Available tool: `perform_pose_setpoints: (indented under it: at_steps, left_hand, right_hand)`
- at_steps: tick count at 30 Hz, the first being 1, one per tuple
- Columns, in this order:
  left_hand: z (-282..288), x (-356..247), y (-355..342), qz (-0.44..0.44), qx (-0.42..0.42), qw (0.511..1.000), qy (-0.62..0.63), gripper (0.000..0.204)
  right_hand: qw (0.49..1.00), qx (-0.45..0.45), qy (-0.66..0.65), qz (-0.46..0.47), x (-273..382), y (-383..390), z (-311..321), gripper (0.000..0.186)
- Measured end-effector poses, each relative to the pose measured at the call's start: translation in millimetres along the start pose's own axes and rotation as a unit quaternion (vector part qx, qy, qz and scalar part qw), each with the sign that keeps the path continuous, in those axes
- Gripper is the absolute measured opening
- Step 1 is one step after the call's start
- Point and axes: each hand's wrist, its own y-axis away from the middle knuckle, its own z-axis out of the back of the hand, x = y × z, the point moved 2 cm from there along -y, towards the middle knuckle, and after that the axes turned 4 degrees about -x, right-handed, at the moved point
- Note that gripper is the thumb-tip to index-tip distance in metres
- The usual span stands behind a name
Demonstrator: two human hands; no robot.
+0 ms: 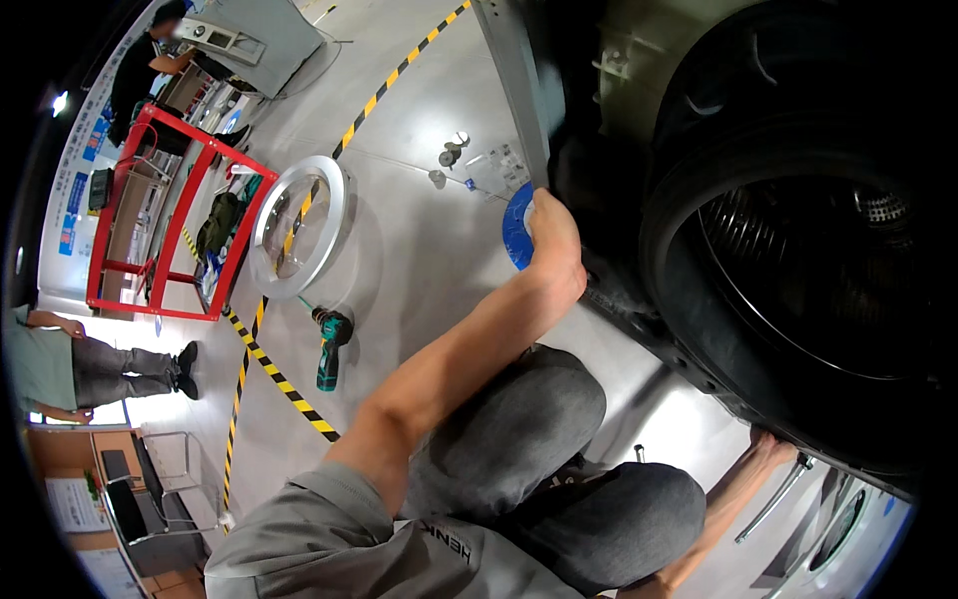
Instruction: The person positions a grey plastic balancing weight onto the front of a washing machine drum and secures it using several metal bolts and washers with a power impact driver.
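Note:
A dark washing machine (718, 329) with an open round door hole and a steel drum inside fills the right. My left hand (554, 235) grips the left edge of its body, fingers partly hidden, beside a blue round object (517, 230). My right hand (773, 447) holds the machine's lower edge, its fingertips mostly hidden underneath. A metal bar-like tool (773, 499) lies just below that hand. My bent knees are under the machine's front.
On the floor are a detached round door (329, 228), a green drill (329, 354), small parts (449, 155) and striped tape. A red frame (215, 311), a chair (160, 499), a standing person (50, 364) and another person at a grey appliance (140, 80) are at left.

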Motion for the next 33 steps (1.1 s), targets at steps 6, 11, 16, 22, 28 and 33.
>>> perform_pose_setpoints:
  at_steps: [6,11,16,22,28,33]
  left_hand:
    - [-6,13,-11,-0.071,0.028,0.996,0.043,0.073]
    - [-12,28,-24,-0.088,0.074,0.993,0.025,0.079]
    - [-19,25,-11,-0.125,0.17,0.977,0.029,0.078]
    - [-18,5,19,-0.143,0.173,0.974,0.012,0.076]
    - [-2,18,-32,-0.103,0.207,0.97,0.068,0.077]
    - [-2,9,-2,-0.141,0.236,0.959,-0.071,0.074]
  right_hand:
    - [0.999,-0.016,0.04,0.025,-7,-5,-5,0.046]
    - [0.999,0.019,0.027,0.012,-7,19,-21,0.048]
    - [0.995,0.092,0.025,0.01,-2,6,-13,0.049]
    - [0.977,0.211,0.009,-0.017,-17,3,-16,0.05]
    - [0.937,0.329,0.087,0.081,-19,12,-33,0.051]
    - [0.907,0.344,0.179,0.166,-23,16,-33,0.053]
